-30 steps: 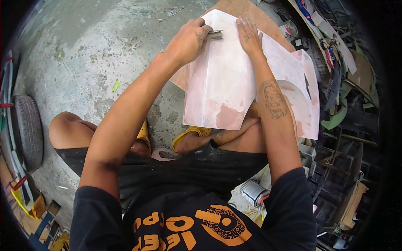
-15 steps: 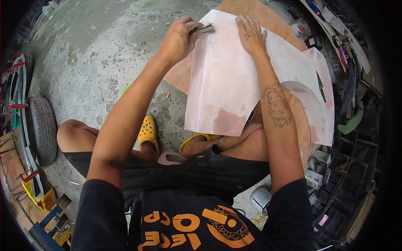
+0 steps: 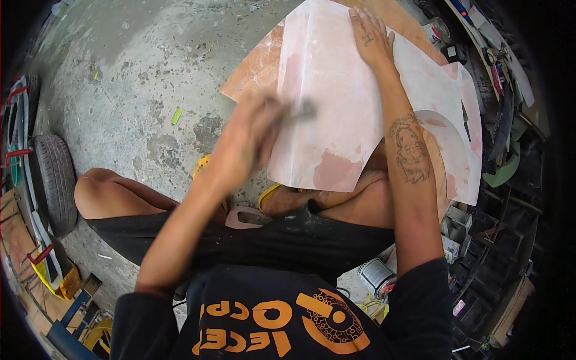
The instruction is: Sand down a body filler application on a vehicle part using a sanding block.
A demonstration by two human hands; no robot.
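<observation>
A large pale pink-and-white body panel (image 3: 336,90) with a raised crease along its left side lies across my lap area and the board. Darker pink patches show near its near edge. Blurred by motion, my left hand (image 3: 249,135) is at the panel's left edge, closed on a folded grey piece of sandpaper (image 3: 303,111) that reaches over the crease. On the far right part of the panel, my right hand (image 3: 373,41) lies flat with its fingers stretched out and holds nothing.
Under the panel is a brown wooden board (image 3: 255,66). A tyre (image 3: 55,180) and clamped parts stand at left. Dark crates (image 3: 486,270) and stacked pieces line the right side. A tin can (image 3: 377,277) stands by my right thigh, a yellow clog (image 3: 270,195) by the panel.
My left hand with the sandpaper has come from the panel's far left corner toward me along the crease. The right hand stays on the panel; the view has shifted slightly.
</observation>
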